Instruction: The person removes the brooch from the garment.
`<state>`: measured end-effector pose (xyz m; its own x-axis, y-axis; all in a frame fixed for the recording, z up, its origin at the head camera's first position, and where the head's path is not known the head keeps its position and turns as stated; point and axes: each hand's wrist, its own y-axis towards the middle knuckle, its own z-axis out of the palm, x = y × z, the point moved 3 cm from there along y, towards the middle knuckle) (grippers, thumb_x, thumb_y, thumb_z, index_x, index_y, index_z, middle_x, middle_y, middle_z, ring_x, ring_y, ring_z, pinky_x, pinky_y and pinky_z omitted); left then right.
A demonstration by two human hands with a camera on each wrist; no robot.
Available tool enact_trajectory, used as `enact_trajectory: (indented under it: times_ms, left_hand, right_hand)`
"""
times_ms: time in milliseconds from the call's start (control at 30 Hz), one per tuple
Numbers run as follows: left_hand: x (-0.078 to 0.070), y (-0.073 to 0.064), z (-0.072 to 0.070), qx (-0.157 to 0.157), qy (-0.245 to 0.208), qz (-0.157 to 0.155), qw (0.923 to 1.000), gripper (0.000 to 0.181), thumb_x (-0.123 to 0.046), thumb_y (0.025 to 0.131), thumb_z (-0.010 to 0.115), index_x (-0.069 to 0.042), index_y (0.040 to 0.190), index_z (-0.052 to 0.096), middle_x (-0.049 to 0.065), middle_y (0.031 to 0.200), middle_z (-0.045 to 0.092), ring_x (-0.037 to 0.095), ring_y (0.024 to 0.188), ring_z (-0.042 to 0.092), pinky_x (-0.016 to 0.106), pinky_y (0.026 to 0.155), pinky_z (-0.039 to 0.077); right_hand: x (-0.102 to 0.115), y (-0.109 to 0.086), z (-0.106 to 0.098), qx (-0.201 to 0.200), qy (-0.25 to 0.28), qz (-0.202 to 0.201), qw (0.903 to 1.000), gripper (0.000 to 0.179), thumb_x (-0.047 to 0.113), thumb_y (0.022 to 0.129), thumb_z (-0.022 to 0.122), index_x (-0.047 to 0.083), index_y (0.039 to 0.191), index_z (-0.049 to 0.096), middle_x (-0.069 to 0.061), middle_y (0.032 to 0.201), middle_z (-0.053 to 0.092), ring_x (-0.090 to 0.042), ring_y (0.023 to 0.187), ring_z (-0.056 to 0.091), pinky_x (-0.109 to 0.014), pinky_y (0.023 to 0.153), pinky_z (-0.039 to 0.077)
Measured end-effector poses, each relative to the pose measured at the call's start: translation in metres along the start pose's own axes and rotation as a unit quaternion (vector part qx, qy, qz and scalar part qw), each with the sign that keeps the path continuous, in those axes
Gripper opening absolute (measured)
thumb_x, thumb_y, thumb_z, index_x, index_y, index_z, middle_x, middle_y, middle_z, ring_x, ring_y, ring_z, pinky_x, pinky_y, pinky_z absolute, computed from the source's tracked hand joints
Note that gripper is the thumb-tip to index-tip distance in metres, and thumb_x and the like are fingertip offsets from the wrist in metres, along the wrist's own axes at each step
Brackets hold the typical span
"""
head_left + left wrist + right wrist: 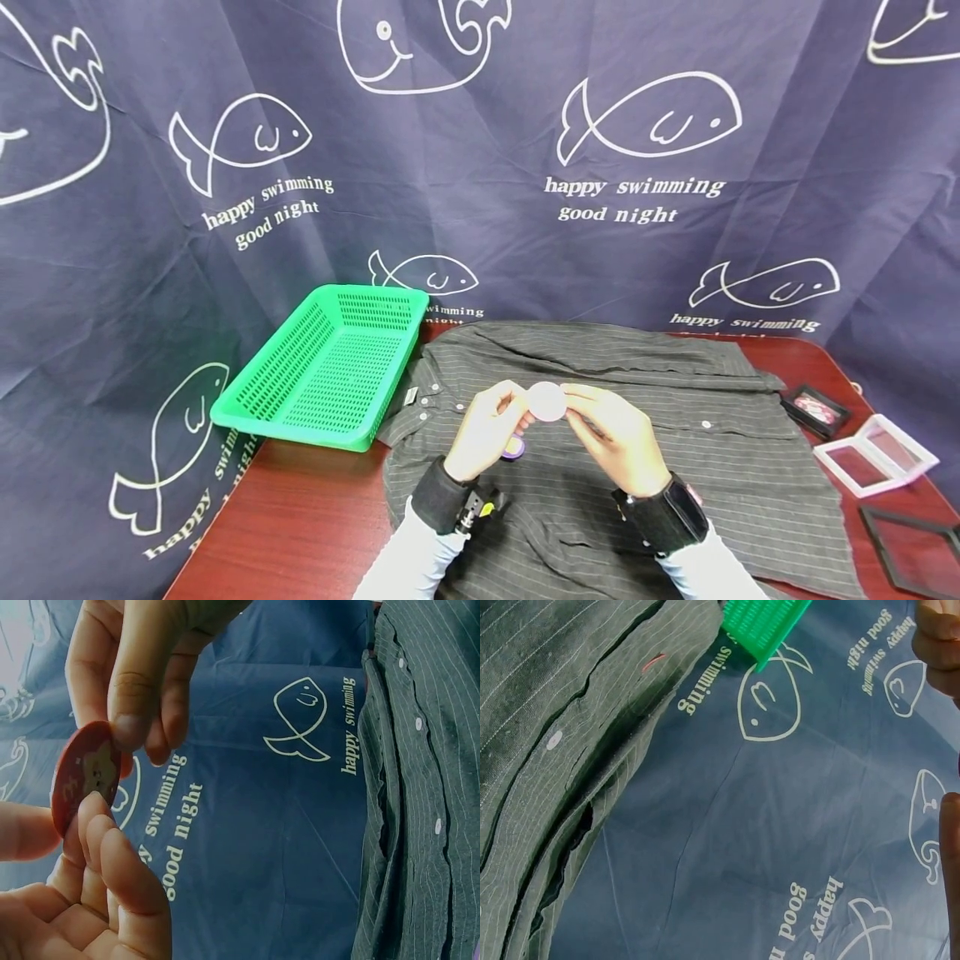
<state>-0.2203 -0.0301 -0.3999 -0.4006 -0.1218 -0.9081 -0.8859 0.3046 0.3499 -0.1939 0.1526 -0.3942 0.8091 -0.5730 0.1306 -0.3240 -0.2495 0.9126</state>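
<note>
Both hands hold a flat round disc [547, 402] between them above the shirt. It looks pale in the head view; in the left wrist view its red side [67, 776] shows a pale cartoon figure. My left hand [491, 429] pinches one edge between thumb and fingers, and my right hand [618, 433] pinches the opposite edge. Only a few fingers [951, 825] reach into the right wrist view, where the disc is almost wholly cut off. Spread beneath is a dark grey pinstriped shirt [720, 475]. A purple and yellow round piece [513, 447] lies on it, partly hidden by my left hand.
A green plastic basket [225, 417] stands at the table's left. On the right are a black box [832, 429] with a red-and-white round piece inside, an open white frame [832, 454] and a dark frame [885, 554]. A fish-patterned blue curtain [480, 183] hangs behind the table.
</note>
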Motion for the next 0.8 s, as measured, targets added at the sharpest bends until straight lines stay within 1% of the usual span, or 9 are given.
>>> enact_trajectory:
  times_ms: [33,100,267,367,533,700,733,800]
  left_hand:
    - [0.000,0.000,0.001,0.001,-0.001,-0.001,1.0000,0.021,-0.010,0.099,0.055,0.008,0.090,0.062,0.031,0.077,0.063,0.003,0.060,0.055,0.031,0.059,0.056]
    - [-0.001,0.000,0.002,0.006,0.001,-0.004,1.0000,0.021,-0.010,0.099,0.054,0.008,0.090,0.062,0.031,0.078,0.063,0.003,0.060,0.055,0.030,0.059,0.055]
    - [0.000,-0.001,0.004,0.012,0.000,-0.014,0.9998,0.023,-0.012,0.100,0.054,0.007,0.089,0.061,0.029,0.078,0.064,0.002,0.061,0.055,0.020,0.059,0.051]
    - [0.000,-0.001,0.006,0.017,0.001,-0.019,0.9997,0.025,-0.014,0.101,0.052,0.007,0.089,0.061,0.028,0.078,0.064,0.000,0.062,0.055,0.021,0.060,0.052]
    - [0.001,-0.001,0.009,0.026,0.008,-0.020,0.9994,0.029,-0.017,0.102,0.050,0.006,0.090,0.063,0.026,0.079,0.066,0.001,0.064,0.057,0.024,0.062,0.054]
    - [0.000,-0.003,0.008,0.021,0.023,-0.010,0.9995,0.025,-0.018,0.100,0.054,0.003,0.090,0.065,0.024,0.080,0.067,0.002,0.065,0.057,0.023,0.063,0.054]
    - [0.001,-0.003,0.008,0.019,0.028,-0.008,0.9994,0.023,-0.018,0.100,0.055,0.002,0.091,0.065,0.023,0.081,0.068,0.002,0.066,0.058,0.023,0.064,0.054]
    - [0.001,-0.004,0.007,0.016,0.040,-0.002,0.9991,0.020,-0.018,0.099,0.057,0.000,0.093,0.066,0.021,0.083,0.069,0.004,0.070,0.060,0.021,0.067,0.053]
  right_hand:
    - [0.000,0.000,0.000,-0.005,0.003,-0.001,1.0000,0.031,0.029,0.100,0.056,0.006,0.099,0.075,-0.008,0.100,0.074,-0.024,0.088,0.069,-0.015,0.093,0.046]
    - [-0.001,0.000,-0.001,-0.013,0.006,-0.004,0.9999,0.030,0.029,0.100,0.056,0.005,0.098,0.076,-0.009,0.100,0.074,-0.024,0.088,0.069,-0.014,0.093,0.045]
    - [-0.002,-0.001,-0.003,-0.020,0.005,-0.006,0.9998,0.032,0.030,0.100,0.056,0.004,0.096,0.076,-0.009,0.097,0.074,-0.024,0.085,0.069,-0.014,0.091,0.047]
    - [-0.002,-0.002,-0.005,-0.023,0.007,-0.003,0.9997,0.032,0.029,0.100,0.056,0.005,0.094,0.076,-0.008,0.093,0.074,-0.023,0.083,0.069,-0.015,0.089,0.047]
    - [-0.005,-0.002,-0.010,-0.021,0.025,0.017,0.9993,0.033,0.030,0.100,0.056,0.005,0.092,0.075,-0.008,0.090,0.074,-0.022,0.081,0.069,-0.010,0.091,0.045]
    - [-0.012,-0.003,-0.017,-0.017,0.039,0.037,0.9984,0.032,0.032,0.099,0.058,0.005,0.094,0.075,-0.007,0.090,0.074,-0.019,0.082,0.068,-0.010,0.091,0.045]
    - [-0.014,-0.003,-0.020,-0.019,0.041,0.044,0.9980,0.030,0.031,0.098,0.059,0.006,0.095,0.075,-0.006,0.090,0.074,-0.017,0.083,0.068,-0.010,0.090,0.045]
    - [-0.018,-0.005,-0.025,-0.022,0.043,0.063,0.9969,0.017,0.022,0.094,0.066,0.007,0.095,0.075,-0.005,0.089,0.074,-0.011,0.084,0.067,-0.009,0.087,0.046]
